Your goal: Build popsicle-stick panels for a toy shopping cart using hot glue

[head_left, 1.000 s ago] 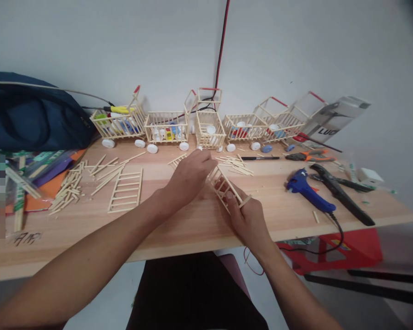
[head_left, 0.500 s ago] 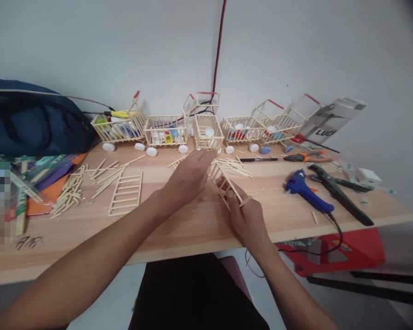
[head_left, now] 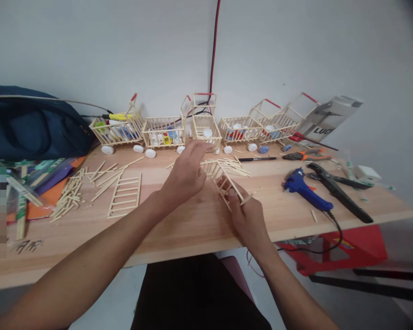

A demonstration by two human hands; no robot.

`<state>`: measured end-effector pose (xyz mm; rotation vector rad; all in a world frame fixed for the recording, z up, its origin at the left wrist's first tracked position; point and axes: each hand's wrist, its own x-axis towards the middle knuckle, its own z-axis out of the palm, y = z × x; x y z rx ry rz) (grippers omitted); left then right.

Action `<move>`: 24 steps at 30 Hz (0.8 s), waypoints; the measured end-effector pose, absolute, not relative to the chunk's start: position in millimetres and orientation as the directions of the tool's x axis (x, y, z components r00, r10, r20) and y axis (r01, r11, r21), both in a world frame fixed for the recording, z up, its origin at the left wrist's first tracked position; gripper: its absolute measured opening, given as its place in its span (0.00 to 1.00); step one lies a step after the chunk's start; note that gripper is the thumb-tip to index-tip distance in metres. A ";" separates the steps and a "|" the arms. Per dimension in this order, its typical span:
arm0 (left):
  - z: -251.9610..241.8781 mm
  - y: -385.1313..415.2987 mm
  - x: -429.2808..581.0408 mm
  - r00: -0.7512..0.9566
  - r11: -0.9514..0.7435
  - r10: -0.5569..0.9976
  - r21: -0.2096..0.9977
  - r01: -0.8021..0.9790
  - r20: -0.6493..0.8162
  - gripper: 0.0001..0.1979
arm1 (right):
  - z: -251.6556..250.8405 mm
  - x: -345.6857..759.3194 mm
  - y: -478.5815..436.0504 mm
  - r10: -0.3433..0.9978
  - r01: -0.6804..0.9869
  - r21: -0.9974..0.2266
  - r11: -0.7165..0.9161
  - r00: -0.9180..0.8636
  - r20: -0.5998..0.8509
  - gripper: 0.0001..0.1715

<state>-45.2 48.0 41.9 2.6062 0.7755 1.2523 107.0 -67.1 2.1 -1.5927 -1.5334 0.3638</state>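
My right hand (head_left: 249, 217) grips a small wooden stick frame (head_left: 229, 187) with ladder-like rungs, holding it tilted above the table, thumb on the near side. At its far end the frame bends round to the left, toward my left hand. My left hand (head_left: 188, 168) is held just left of that end with its fingers stretched out, and I see nothing in it. Part of another stick piece lies behind it, mostly hidden. A flat ladder-shaped stick panel (head_left: 125, 195) rests on the table to the left, beside loose sticks (head_left: 70, 192).
Several miniature stick shopping carts (head_left: 165, 130) line the wall. On the right lie a blue glue gun (head_left: 308, 190), a black-handled cutter (head_left: 344, 195), orange pliers (head_left: 306, 155) and a black pen (head_left: 258, 159). A dark blue bag (head_left: 34, 121) and packaged sticks (head_left: 22, 201) fill the left.
My left hand has drawn back slightly left from the frame's far end, showing more of it. My right hand keeps its hold almost in place.
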 end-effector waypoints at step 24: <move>28.1 57.8 -44.3 0.403 -0.488 0.836 0.839 0.239 0.372 0.35 | -0.7 111.1 -65.1 0.877 0.530 -0.842 0.103 0.351 0.329 0.25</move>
